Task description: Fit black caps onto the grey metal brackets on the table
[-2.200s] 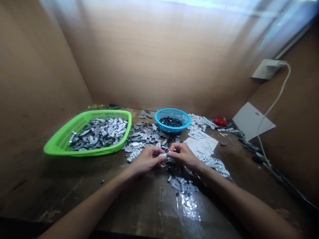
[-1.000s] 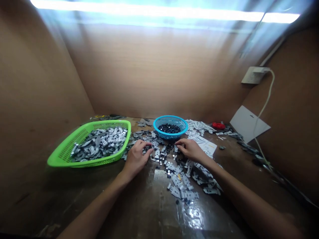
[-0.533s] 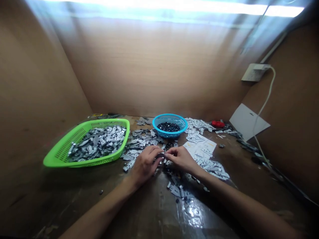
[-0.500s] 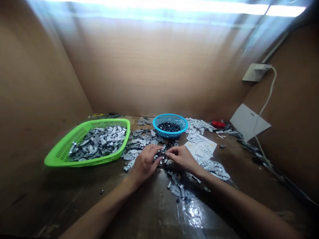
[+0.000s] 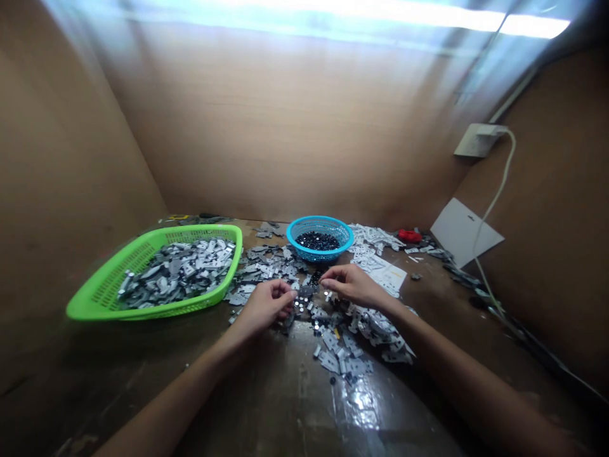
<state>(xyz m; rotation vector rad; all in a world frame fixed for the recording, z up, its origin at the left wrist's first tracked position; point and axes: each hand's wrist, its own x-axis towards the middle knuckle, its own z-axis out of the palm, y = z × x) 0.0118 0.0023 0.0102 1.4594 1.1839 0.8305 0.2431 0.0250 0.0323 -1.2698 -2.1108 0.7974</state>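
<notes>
My left hand (image 5: 267, 306) is closed, thumb against curled fingers, beside several small shiny pieces (image 5: 301, 303) at the middle of the table. What it holds, if anything, is hidden by the fingers. My right hand (image 5: 351, 284) hovers just to the right with thumb and forefinger pinched together; anything between them is too small to name. Below the hands lies a loose heap of flat grey metal parts (image 5: 335, 355). Behind them stands a round blue basket (image 5: 320, 256) of small dark pieces.
To the left sits a green basket (image 5: 157, 312) filled with grey metal parts. More flat parts (image 5: 266, 263) spread behind my left hand. A white paper (image 5: 387, 274), a red object (image 5: 409, 236) and a white card (image 5: 464, 231) are on the right, near a hanging cable (image 5: 495, 190).
My hands have moved apart: the left has drawn back to the left and its fingers have curled in. The right remains pinched. The whole view has shifted slightly.
</notes>
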